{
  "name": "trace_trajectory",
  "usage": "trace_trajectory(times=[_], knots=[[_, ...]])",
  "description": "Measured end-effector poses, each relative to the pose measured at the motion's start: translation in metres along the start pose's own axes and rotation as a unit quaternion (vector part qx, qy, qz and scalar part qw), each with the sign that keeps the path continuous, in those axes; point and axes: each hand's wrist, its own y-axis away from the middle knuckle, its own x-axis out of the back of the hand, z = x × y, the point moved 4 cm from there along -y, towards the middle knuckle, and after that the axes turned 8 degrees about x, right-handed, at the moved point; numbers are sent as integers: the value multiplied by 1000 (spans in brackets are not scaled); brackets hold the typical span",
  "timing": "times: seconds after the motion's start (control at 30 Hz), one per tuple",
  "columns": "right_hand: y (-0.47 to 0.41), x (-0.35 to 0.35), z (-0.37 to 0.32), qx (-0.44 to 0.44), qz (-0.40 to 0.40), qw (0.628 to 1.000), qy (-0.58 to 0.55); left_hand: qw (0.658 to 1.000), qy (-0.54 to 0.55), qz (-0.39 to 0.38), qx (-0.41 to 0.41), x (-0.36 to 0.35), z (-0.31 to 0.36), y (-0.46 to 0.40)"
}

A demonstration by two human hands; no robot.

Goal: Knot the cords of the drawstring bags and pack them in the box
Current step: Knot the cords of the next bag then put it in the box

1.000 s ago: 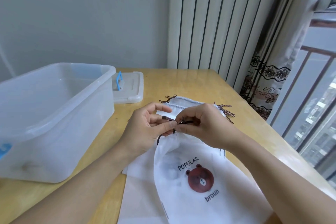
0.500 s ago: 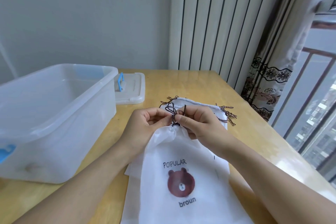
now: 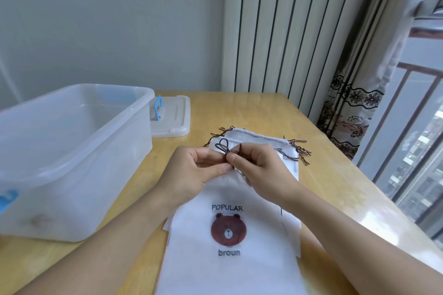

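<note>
your left hand (image 3: 191, 170) and right hand (image 3: 257, 165) both pinch the dark cord (image 3: 221, 146) at the gathered mouth of the top bag (image 3: 230, 258), on the stack beside the box (image 3: 72, 151). thin, limp, likely slippery cord: hold close to the knot.

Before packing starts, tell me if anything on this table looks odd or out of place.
Nothing stands out. Both hands, left and right, pinch the top bag's cord; the other bags lie stacked beneath, cords splayed. The box stands open, its lid flat behind it.
</note>
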Motion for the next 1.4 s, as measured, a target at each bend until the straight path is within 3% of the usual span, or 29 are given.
trace_trajectory(times=[0.13,0.3,0.37,0.57,0.7,0.83,0.9,0.93,1.03,1.2,1.4], knots=[[-1,0,4,-17,4,1000,-17,1000,-9,13,22,2,-6,-4],[-1,3,-4,53,37,989,134,997,52,3,60,-1,-10,-4],[-3,3,-6,61,49,986,145,991,107,-3,75,-3,-10,-4],[-6,2,-6,2,61,997,45,935,323,-74,126,-18,-10,-1],[-7,2,0,-63,64,994,-67,924,352,-77,132,-18,-8,-2],[-7,-4,-1,-81,34,982,-167,911,368,-127,135,-20,-7,-1],[-8,-1,-6,-52,28,987,-152,898,380,-167,146,-21,-8,-1],[-9,1,-9,-18,31,995,-90,893,381,-182,153,-21,-8,-1],[-8,1,-13,79,41,990,111,925,320,-149,144,-18,-11,-5],[-6,-1,-1,57,25,991,116,992,109,-45,41,-6,-5,-9],[-5,2,-2,74,22,986,149,989,-56,71,-113,1,5,-5]])
